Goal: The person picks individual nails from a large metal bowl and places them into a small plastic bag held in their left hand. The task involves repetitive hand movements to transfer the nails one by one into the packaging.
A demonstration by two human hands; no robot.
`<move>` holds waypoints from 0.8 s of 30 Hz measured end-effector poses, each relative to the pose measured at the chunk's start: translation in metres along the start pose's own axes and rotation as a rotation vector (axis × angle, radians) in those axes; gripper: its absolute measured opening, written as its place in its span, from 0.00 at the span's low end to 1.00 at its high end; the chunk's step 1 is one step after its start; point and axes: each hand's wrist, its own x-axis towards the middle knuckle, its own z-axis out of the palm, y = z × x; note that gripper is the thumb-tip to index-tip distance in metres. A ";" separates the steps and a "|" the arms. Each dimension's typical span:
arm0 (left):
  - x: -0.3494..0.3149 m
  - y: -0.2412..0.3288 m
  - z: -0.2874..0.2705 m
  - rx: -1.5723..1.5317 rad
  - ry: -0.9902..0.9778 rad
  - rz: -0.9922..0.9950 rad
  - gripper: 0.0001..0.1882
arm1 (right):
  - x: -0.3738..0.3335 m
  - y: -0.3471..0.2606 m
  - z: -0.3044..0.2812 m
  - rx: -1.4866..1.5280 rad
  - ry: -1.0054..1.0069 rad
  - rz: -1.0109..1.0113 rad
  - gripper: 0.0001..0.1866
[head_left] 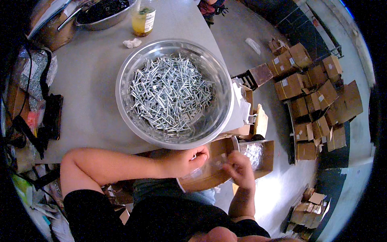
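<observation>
A large steel bowl (219, 121) full of silver screws (169, 92) stands on the grey table (88, 88), near its front edge. Below that edge, my left hand (185, 160) and my right hand (241, 169) both pinch a small clear plastic bag (211, 164) between them. The bag hangs over an open cardboard box (264, 155) that holds shiny filled bags. My left forearm lies along the table's front edge. What is inside the bag cannot be made out.
At the table's far end stand a second metal bowl (100, 14) with dark contents, a jar of yellow liquid (144, 18) and a crumpled tissue (132, 42). A black strap and device (50, 117) lie at left. Stacked cardboard boxes (314, 92) fill the floor at right.
</observation>
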 end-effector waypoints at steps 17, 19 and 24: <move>0.000 0.000 0.000 -0.016 0.002 -0.047 0.07 | -0.004 0.068 0.104 -0.333 -0.197 -0.001 0.19; 0.000 0.001 0.000 -0.035 -0.001 -0.044 0.07 | -0.002 0.068 0.104 -0.230 -0.199 0.023 0.18; 0.000 -0.015 0.004 0.021 0.016 -0.024 0.08 | -0.001 0.034 0.071 -0.210 -0.177 0.031 0.09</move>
